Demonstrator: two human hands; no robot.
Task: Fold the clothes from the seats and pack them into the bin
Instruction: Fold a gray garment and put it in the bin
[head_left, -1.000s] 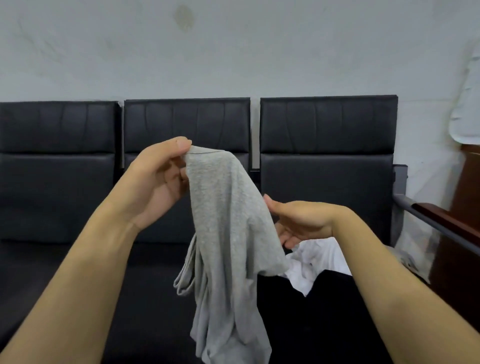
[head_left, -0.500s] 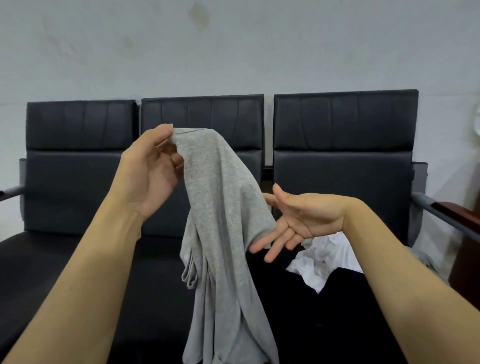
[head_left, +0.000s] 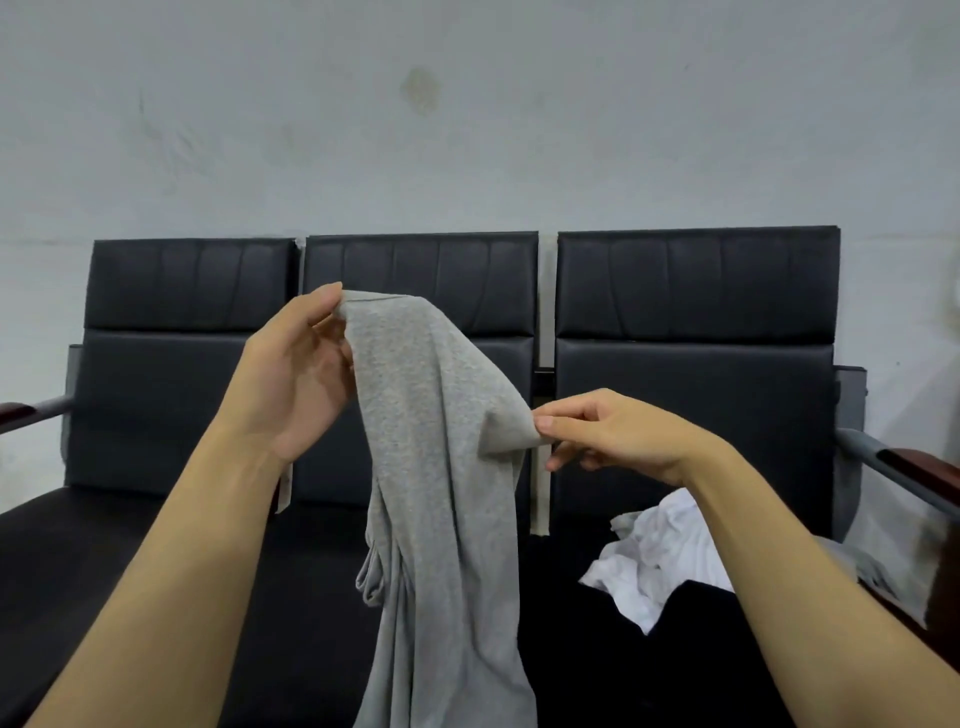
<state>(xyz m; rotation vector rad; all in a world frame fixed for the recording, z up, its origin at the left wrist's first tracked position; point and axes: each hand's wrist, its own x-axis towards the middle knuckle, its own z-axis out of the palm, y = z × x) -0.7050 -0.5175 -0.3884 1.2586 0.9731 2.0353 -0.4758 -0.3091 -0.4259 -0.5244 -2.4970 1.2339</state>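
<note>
While the grey garment (head_left: 447, 467) hangs in front of the middle seat of the black bench (head_left: 696, 322), both hands have hold of it at different heights. Only the head view is given, so everything is read from there.

Against the bench's middle backrest, the left hand (head_left: 296, 374) is raised, thumb on top and fingers curled behind the cloth, pinching the garment's topmost edge. The right hand (head_left: 618, 431) sits lower and toward the bench's right seat, its thumb and forefinger pinching a small corner of fabric at the garment's right edge; its other fingers are loosely curled below and hold nothing that can be seen.

From the left hand the cloth falls nearly straight down, so its long axis is vertical, running past the bench's seat cushion and out of the bottom of the picture. It hangs bunched and doubled in long folds, not spread flat. The stretch between the two pinches slopes down to the right.

A crumpled white garment (head_left: 660, 561) lies on the bench's right seat, with a bit of grey cloth (head_left: 878, 571) beside it. No bin is in view.

Judging from this, opening the garment turns on drawing the right-hand pinch away from the left.
</note>
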